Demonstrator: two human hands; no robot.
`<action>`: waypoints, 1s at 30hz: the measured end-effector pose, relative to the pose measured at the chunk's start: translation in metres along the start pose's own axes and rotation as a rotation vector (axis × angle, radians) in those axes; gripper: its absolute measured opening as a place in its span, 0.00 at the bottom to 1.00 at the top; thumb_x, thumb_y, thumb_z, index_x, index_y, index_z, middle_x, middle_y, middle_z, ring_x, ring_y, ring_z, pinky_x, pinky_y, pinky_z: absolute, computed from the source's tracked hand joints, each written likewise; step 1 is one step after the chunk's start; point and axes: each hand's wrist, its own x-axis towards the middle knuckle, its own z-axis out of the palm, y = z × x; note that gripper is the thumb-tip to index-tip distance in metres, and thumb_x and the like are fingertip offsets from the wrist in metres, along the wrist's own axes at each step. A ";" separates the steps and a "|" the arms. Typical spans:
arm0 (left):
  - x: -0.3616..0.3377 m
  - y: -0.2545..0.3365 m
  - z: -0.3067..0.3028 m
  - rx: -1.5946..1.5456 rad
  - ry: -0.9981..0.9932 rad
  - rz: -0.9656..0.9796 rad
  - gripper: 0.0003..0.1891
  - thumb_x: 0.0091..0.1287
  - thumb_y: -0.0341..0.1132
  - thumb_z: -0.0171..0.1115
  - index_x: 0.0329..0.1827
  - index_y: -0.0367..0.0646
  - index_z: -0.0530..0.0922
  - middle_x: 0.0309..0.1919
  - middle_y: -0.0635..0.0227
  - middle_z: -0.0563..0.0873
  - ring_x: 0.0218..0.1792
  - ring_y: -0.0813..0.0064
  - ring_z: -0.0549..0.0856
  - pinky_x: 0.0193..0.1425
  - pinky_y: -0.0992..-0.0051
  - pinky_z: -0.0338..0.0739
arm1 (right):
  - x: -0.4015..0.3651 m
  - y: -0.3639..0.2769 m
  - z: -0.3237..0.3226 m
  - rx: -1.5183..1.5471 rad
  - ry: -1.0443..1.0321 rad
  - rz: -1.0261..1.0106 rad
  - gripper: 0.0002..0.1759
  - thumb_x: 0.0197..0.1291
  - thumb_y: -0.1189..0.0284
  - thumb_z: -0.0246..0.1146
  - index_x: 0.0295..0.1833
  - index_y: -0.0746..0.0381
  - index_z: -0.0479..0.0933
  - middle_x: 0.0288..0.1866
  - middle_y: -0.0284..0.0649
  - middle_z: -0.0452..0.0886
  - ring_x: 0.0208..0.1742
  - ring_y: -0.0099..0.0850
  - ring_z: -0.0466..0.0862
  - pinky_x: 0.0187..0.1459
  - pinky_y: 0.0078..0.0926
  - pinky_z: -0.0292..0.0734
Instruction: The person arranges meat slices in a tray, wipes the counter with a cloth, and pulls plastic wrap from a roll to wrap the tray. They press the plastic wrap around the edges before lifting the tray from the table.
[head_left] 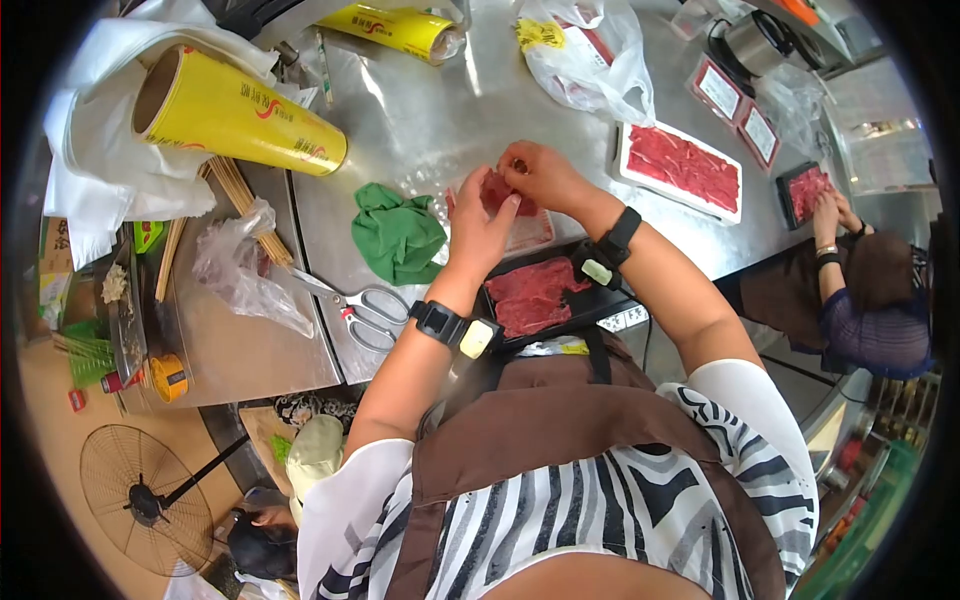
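Observation:
My left hand point(480, 225) and my right hand point(548, 178) are close together over the steel table, fingers closed around a small piece of red raw meat point(494, 190). My fingers hide part of it. Just beneath them is a clear plastic tray point(530, 232), partly covered by my hands. Nearer my body, a black tray point(572, 322) holds flat slices of red meat point(532, 298). A crumpled green cloth point(396, 236) lies left of my left hand. Beyond my right forearm stands a white tray point(628, 150) full of sliced red meat point(690, 170).
Scissors point(362, 308), a plastic bag point(240, 260) and wooden skewers point(240, 200) lie on the left. A yellow film roll point(250, 112) stands behind them. A white carrier bag point(590, 60) is at the back. Another person's hands point(828, 215) work at a black tray point(800, 195) on the right.

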 end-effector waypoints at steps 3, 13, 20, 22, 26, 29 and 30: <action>0.008 0.001 -0.001 0.272 -0.032 0.061 0.26 0.59 0.34 0.69 0.61 0.36 0.74 0.53 0.51 0.82 0.58 0.51 0.78 0.69 0.55 0.67 | -0.004 0.006 0.002 -0.057 0.148 -0.097 0.11 0.61 0.70 0.63 0.46 0.65 0.80 0.46 0.46 0.83 0.45 0.40 0.83 0.47 0.33 0.78; 0.028 -0.010 -0.002 0.086 -0.204 -0.285 0.15 0.60 0.27 0.65 0.50 0.39 0.81 0.41 0.58 0.88 0.43 0.63 0.88 0.53 0.66 0.79 | -0.025 0.024 0.025 -0.228 0.235 -0.405 0.16 0.53 0.75 0.65 0.50 0.60 0.81 0.47 0.47 0.83 0.50 0.47 0.81 0.53 0.42 0.75; 0.030 -0.040 0.010 0.042 -0.045 -0.169 0.14 0.60 0.25 0.63 0.50 0.37 0.80 0.40 0.58 0.89 0.40 0.67 0.89 0.47 0.70 0.81 | 0.004 0.045 0.028 -0.316 0.234 -0.321 0.11 0.54 0.76 0.64 0.44 0.60 0.83 0.36 0.43 0.84 0.42 0.46 0.81 0.48 0.42 0.77; 0.027 -0.037 0.014 0.096 0.008 -0.073 0.14 0.61 0.25 0.65 0.50 0.35 0.80 0.40 0.58 0.89 0.41 0.65 0.89 0.48 0.70 0.81 | 0.001 0.029 0.022 -0.328 0.222 -0.310 0.10 0.54 0.76 0.64 0.43 0.61 0.83 0.34 0.42 0.84 0.39 0.43 0.83 0.45 0.39 0.78; 0.021 -0.009 0.012 0.086 -0.015 -0.059 0.13 0.64 0.27 0.65 0.52 0.35 0.80 0.41 0.59 0.89 0.40 0.69 0.88 0.47 0.73 0.80 | -0.002 -0.004 -0.003 0.329 -0.006 0.126 0.09 0.56 0.74 0.63 0.41 0.67 0.82 0.32 0.38 0.84 0.33 0.27 0.82 0.38 0.26 0.77; 0.023 0.002 0.008 -0.305 -0.077 -0.194 0.12 0.68 0.29 0.64 0.52 0.34 0.80 0.41 0.64 0.89 0.40 0.75 0.88 0.46 0.76 0.80 | 0.000 -0.021 -0.027 0.342 -0.088 0.111 0.09 0.56 0.74 0.63 0.40 0.68 0.82 0.32 0.37 0.84 0.32 0.23 0.80 0.36 0.21 0.75; 0.024 0.005 0.002 -0.295 -0.144 -0.183 0.11 0.69 0.29 0.63 0.51 0.34 0.81 0.40 0.65 0.89 0.39 0.77 0.87 0.45 0.78 0.80 | -0.001 -0.027 -0.035 0.379 -0.128 0.113 0.09 0.56 0.74 0.63 0.40 0.68 0.82 0.32 0.36 0.84 0.32 0.23 0.80 0.36 0.20 0.74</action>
